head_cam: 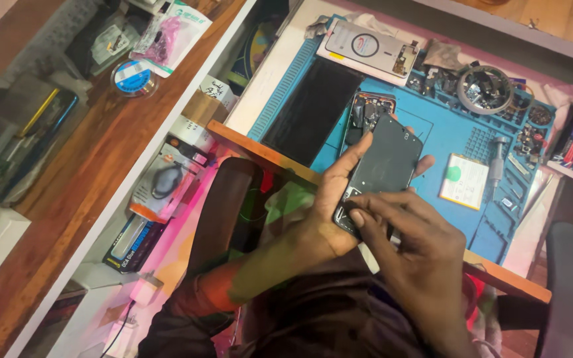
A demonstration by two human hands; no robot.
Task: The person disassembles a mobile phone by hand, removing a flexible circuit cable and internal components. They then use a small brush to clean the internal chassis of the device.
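The left hand [339, 199] gripped a dark phone panel [387, 166] by its edges at the centre of the frame, above the blue repair mat [445, 136] on the table. The right hand [406, 242], fingers curled, pressed at the panel's lower corner; whether it pinched a tool I could not tell. Working that corner well probably called for a steady grip and light, even pressure.

Pink blister pack [170, 30] top left
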